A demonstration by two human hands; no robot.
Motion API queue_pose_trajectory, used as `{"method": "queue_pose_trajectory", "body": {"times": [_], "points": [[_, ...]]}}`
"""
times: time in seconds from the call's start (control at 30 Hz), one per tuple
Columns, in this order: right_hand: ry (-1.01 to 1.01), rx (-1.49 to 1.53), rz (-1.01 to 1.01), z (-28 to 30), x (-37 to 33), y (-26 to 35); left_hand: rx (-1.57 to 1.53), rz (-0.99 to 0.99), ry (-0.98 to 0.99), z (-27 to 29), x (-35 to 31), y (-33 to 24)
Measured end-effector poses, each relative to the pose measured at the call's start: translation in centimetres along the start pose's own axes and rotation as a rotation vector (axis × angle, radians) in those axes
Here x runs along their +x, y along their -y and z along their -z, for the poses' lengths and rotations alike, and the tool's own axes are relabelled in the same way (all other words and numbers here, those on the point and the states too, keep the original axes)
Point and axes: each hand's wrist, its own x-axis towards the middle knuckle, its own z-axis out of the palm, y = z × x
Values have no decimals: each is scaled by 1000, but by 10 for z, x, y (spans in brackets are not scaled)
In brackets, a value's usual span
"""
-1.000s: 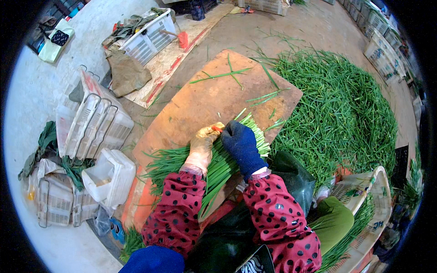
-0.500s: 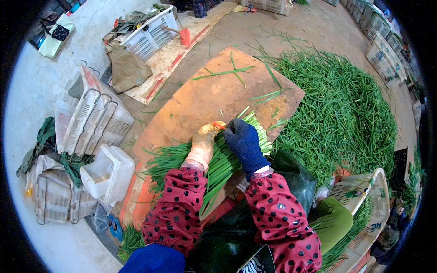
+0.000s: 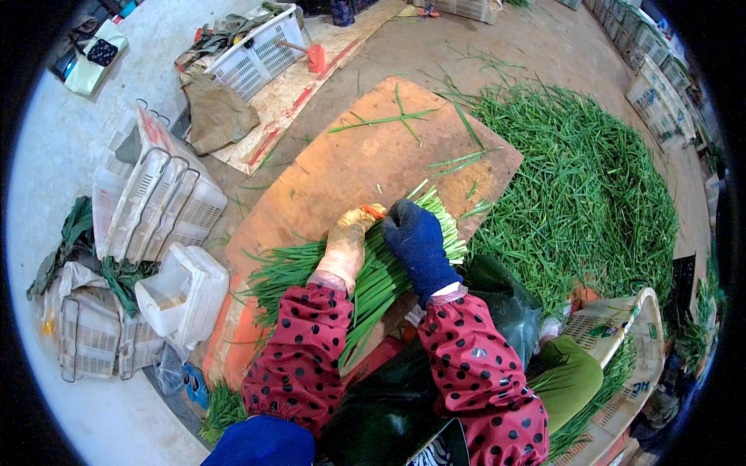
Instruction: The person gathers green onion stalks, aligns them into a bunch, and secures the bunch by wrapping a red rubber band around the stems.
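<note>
A bunch of chives (image 3: 382, 273) lies across the wooden board (image 3: 326, 175), pale stem ends at the upper right, long green leaves toward the lower left. My left hand (image 3: 347, 237), in a yellowish glove, rests over the bunch with fingers closed on a thin orange strip (image 3: 374, 210). Beside it, my right hand (image 3: 416, 241), in a dark blue knitted glove, is closed over the bunch near the stem ends. Its fingertips are turned away, so whatever they grip is hidden. How far the strip passes around the bunch cannot be seen.
A big heap of loose chives (image 3: 579, 186) covers the floor to the right. Nearer, a pale crate (image 3: 649, 330) holds more chives. White crates (image 3: 159, 194) and a white plastic tub (image 3: 190, 299) stand at left. Stray leaves (image 3: 388, 120) lie on the board's far part.
Both hands stay in nearly the same place on the bunch. The view has shifted very slightly; nothing has visibly been picked up or let go.
</note>
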Motion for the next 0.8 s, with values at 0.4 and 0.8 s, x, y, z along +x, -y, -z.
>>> {"method": "queue_pose_trajectory", "body": {"times": [0.4,0.8], "points": [[-19,40,57,0,-2,-1,24,-88,63,-1,-5,-1],[24,75,35,3,-2,1,17,-123,66,4,0,7]]}}
